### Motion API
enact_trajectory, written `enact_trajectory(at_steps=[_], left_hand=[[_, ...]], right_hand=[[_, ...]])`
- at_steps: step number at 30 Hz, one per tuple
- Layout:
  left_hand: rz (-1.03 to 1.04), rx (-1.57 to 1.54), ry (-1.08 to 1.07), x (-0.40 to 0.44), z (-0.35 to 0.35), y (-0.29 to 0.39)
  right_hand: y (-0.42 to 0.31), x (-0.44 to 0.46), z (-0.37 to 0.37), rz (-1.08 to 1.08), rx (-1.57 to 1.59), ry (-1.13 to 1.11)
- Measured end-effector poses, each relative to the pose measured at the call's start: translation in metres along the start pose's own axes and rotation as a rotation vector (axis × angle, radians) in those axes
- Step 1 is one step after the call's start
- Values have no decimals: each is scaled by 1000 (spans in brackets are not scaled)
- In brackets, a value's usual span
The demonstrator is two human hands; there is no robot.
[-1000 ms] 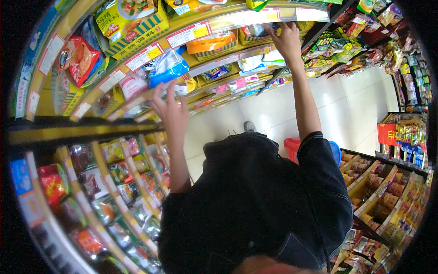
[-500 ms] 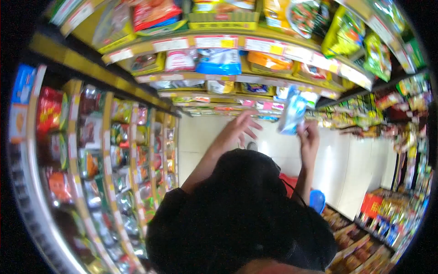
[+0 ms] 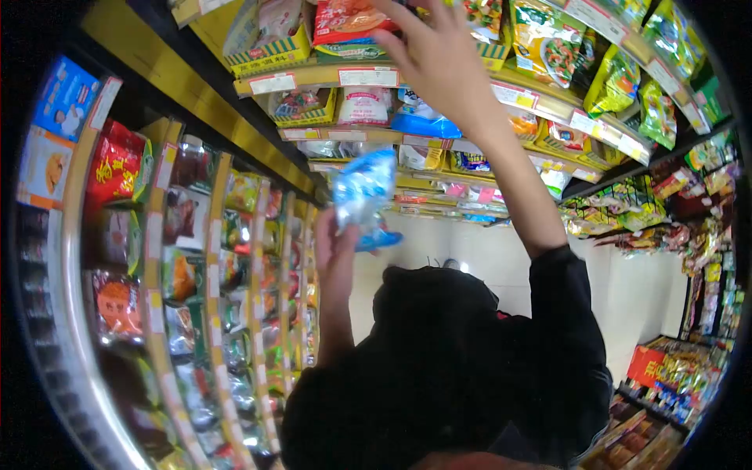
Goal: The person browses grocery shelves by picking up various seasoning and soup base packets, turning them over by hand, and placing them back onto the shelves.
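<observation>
My left hand is closed around a shiny blue and white packet, held up beside the left shelving. Another blue piece shows just below it; whether it belongs to the same packet I cannot tell. Up at the top shelf, my right hand reaches forward with its fingers apart and nothing visible in it. It is in front of the shelf goods, near a red food bag and above a blue bag on the tier below. Its fingertips run to the frame's upper edge.
Shelves of packaged food with a metal rail run along my left. Ahead, price-tagged tiers hold yellow-green bags and a pink-white bag. Hanging packets and a red box stand at right. Pale floor lies below.
The blue and white packet has passed from my right hand to my left. My right hand has risen to the top shelf, and my left has shifted left and closed. The view has turned slightly.
</observation>
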State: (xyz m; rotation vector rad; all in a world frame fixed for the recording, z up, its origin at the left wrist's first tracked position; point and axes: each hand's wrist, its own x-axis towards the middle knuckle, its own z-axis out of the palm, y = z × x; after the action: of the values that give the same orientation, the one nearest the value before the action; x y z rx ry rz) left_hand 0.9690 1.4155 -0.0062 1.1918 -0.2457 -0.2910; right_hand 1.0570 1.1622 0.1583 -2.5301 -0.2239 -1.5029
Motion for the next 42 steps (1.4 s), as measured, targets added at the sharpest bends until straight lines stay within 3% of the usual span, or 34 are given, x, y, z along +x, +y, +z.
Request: enact_trajectory(at_steps=[4, 7, 10, 12, 14, 17, 20, 23, 25, 27, 29, 32, 33, 35, 36, 39, 41, 42], left_hand=[[166, -42, 22, 35, -8, 49], [229, 61, 83, 74, -3, 82], [301, 120, 11, 122, 1, 110], [321, 192, -29, 152, 3, 122], [350, 259, -96, 184, 9, 126], [631, 530, -44, 234, 42, 111], [882, 909, 177, 256, 89, 112], [958, 1545, 306, 282, 97, 110], [999, 1632, 318, 300, 92, 104], [850, 1849, 609, 299, 100, 100], [721, 1816, 522, 320, 88, 106], [792, 1793, 372, 273, 105, 109], [929, 1714, 341, 268, 104, 106], [1181, 1538, 281, 259, 97, 91], [1200, 1526, 272, 250, 99, 90], [1259, 1459, 221, 228, 98, 85], [1305, 1361, 178, 225, 89, 75], [1227, 1464, 260, 221, 81, 67]], right_hand=[[7, 32, 34, 136, -28, -119], [9, 37, 35, 323, 177, -254], [15, 31, 15, 482, 317, -249], [26, -10, 10, 248, 278, 75], [11, -53, -30, 321, 408, 87], [-12, -145, -95, 409, 471, -26], [-29, -236, -135, 654, 540, -142], [-18, -319, -144, 925, 392, -121], [9, -342, -159, 1026, 291, -49], [56, -342, -165, 896, 86, 97], [117, -326, -169, 841, -47, 122], [188, -289, -157, 676, -218, 195], [210, -281, -151, 638, -284, 194], [255, -282, -139, 508, -423, 136], [268, -277, -134, 476, -398, 147], [316, -295, -131, 524, -436, -196], [299, -296, -143, 455, -529, -332], [287, -292, -147, 439, -504, -297]])
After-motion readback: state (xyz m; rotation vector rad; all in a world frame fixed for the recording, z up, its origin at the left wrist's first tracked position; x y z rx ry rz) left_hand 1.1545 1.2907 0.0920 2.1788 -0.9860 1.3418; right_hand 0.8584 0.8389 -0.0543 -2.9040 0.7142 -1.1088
